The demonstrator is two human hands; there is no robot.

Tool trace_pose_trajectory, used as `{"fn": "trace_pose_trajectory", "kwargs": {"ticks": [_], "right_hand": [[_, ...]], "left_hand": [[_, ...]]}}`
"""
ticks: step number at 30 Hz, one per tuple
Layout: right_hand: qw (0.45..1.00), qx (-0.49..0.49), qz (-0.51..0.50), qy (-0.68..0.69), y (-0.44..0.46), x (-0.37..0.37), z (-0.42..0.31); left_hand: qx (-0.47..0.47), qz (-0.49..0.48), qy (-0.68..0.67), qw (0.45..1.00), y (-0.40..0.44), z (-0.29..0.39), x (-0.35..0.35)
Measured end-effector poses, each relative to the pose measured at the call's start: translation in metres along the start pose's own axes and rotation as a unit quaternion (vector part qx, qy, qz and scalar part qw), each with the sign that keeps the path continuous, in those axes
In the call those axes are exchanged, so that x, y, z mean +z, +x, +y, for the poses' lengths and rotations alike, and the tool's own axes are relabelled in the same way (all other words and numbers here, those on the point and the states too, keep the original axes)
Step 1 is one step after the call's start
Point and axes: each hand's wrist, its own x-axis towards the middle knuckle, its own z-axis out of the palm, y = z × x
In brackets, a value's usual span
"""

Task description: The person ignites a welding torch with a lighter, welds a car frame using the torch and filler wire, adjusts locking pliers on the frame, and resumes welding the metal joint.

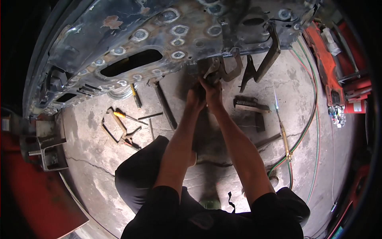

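Both hands are raised together under the lower edge of a bare metal car body panel [155, 28] with many weld spots. My right hand [213, 92] is closed around the grip of a metal locking clamp [213, 67] at the panel's edge. Close against it, my left hand [195, 97] has its fingers curled at the same tool, though they are partly in shadow. A curved clamp jaw [234, 67] shows just right of the hands. Farther right, another locking clamp [271, 53] hangs from the panel.
On the floor, a torch [285, 141] lies with its flame burning, joined to red and green hoses [315, 99]. A wire brush [250, 104] lies nearby. Left are a hammer [165, 104], a yellow-handled screwdriver [119, 114], another clamp [113, 126] and a wire coil [121, 92].
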Motion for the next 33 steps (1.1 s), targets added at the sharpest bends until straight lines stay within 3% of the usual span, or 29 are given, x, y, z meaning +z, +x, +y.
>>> {"fn": "trace_pose_trajectory", "kwargs": {"ticks": [1,4,7,8,9,11,13,16,22,28,30,32,33], "right_hand": [[0.999,0.029,0.001,0.043,-0.002,0.0,-0.01],[0.996,0.066,-0.009,0.061,-0.004,0.0,-0.01],[0.999,0.017,-0.049,0.001,-0.006,0.002,-0.018],[0.998,-0.03,-0.038,-0.028,-0.004,0.003,-0.005],[0.995,-0.077,-0.027,-0.057,0.0,0.005,0.013],[0.979,-0.152,-0.01,-0.135,0.002,0.006,0.024],[0.951,-0.205,0.0,-0.233,0.004,0.007,0.029],[0.981,-0.135,-0.004,-0.138,0.007,0.009,0.026],[0.998,-0.042,0.037,-0.006,0.007,0.015,0.002],[0.996,0.062,0.054,0.024,0.006,0.025,0.004],[0.997,0.053,0.06,0.004,0.008,0.025,0.007],[0.997,0.054,0.058,-0.023,0.011,0.026,0.013],[0.996,0.057,0.053,-0.04,0.012,0.027,0.018]], "left_hand": [[0.007,-0.031,-0.011,0.999,0.001,0.0,-0.001],[-0.023,0.116,0.03,0.993,0.005,-0.002,-0.002],[-0.038,0.086,0.023,0.995,0.008,-0.006,-0.043],[-0.028,0.08,0.227,0.97,0.006,-0.003,-0.042],[-0.017,0.071,0.421,0.904,0.002,0.001,-0.041],[0.002,0.063,0.486,0.872,-0.001,0.002,-0.032],[0.007,0.076,0.27,0.96,0.001,-0.003,-0.027],[-0.017,0.136,0.033,0.99,0.004,-0.005,-0.028],[0.004,0.133,0.059,0.989,0.007,-0.012,-0.043],[-0.032,0.108,-0.009,0.994,0.008,-0.007,-0.056],[-0.004,0.103,0.116,0.988,0.007,-0.01,-0.062],[-0.003,0.107,0.114,0.988,0.005,-0.01,-0.049],[-0.017,0.114,0.051,0.992,0.004,-0.008,-0.039]]}}
